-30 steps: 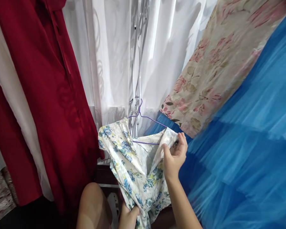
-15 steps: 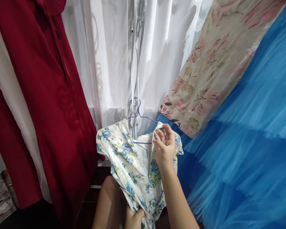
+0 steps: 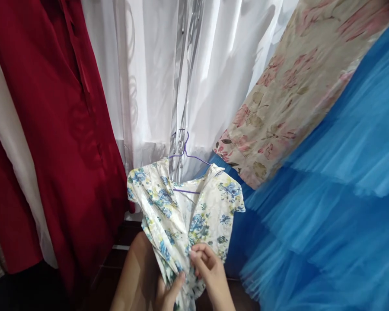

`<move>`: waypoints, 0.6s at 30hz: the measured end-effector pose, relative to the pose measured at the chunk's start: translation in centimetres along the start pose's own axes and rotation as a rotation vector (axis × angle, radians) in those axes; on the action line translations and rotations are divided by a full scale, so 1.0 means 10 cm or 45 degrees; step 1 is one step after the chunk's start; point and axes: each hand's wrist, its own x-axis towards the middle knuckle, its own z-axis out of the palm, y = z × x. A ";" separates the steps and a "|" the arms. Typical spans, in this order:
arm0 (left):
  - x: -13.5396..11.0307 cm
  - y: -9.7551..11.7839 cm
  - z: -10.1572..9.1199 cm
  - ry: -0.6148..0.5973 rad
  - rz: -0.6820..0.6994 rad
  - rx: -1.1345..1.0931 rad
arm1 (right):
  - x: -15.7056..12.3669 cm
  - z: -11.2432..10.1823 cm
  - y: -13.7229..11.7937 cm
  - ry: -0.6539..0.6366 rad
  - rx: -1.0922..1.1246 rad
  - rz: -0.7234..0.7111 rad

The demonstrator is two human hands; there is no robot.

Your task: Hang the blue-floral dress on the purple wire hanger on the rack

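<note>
A small white top with blue and yellow flowers [image 3: 168,203] sits on a thin purple wire hanger [image 3: 185,152] in the lower middle of the view. My left hand [image 3: 168,293] grips the garment's lower front, fingers closed on the cloth. My right hand [image 3: 205,265] pinches the same fabric just beside it, at the front opening. Both shoulders of the top are spread over the hanger. My bare knee [image 3: 138,276] is under the garment.
A dark red dress [image 3: 61,129] and a white garment [image 3: 16,164] hang at the left. White sheer curtain [image 3: 149,77] fills the back, with clear hanging strips [image 3: 181,86]. A beige floral dress [image 3: 294,86] and blue tulle skirt [image 3: 327,216] fill the right.
My right hand dropped from the top's right shoulder at the hanger down to the lower front, next to my left hand. The right shoulder now lies over the hanger.
</note>
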 end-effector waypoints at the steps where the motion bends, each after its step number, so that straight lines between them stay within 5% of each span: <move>1: -0.03 0.02 0.04 -0.041 0.041 -0.018 | -0.03 0.02 0.02 -0.014 -0.065 0.016; 5: -0.11 0.04 0.10 -0.235 0.243 0.054 | -0.04 0.09 -0.09 -0.060 -0.299 -0.021; 18: -0.14 0.13 -0.14 -0.176 0.392 0.310 | -0.06 0.38 -0.13 0.017 -0.328 -0.050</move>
